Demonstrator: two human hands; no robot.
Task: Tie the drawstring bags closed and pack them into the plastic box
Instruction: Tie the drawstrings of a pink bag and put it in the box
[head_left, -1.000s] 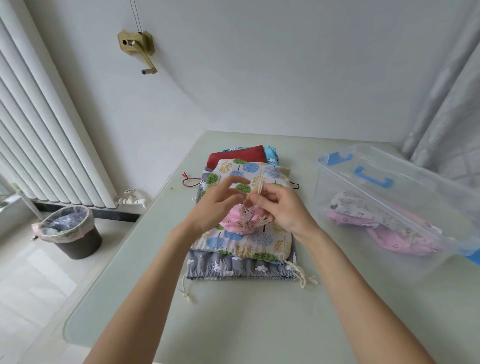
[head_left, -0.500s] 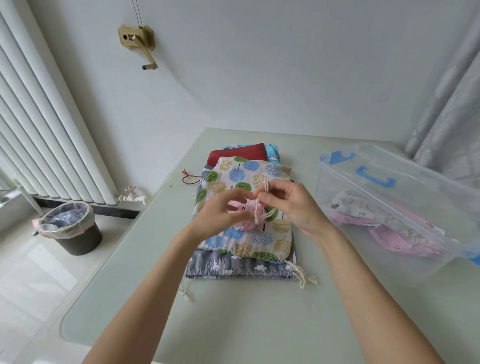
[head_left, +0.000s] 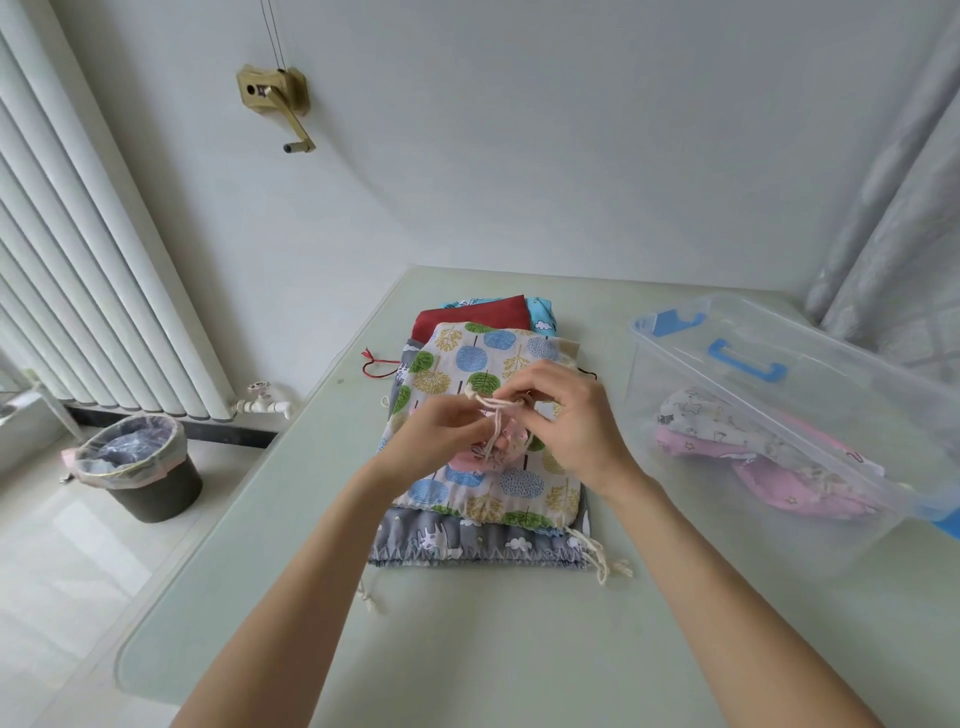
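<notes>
Pale green desk (head_left: 467, 649) fills the lower frame, under a white wall. At centre, the left hand (head_left: 431, 441) and the right hand (head_left: 571, 421) pinch a cream drawstring (head_left: 493, 410) with curled fingers, over a small pink bag (head_left: 498, 447). This bag lies on a stack of bags (head_left: 467, 364). At right stands the plastic box (head_left: 779, 415), holding tied bags.
</notes>
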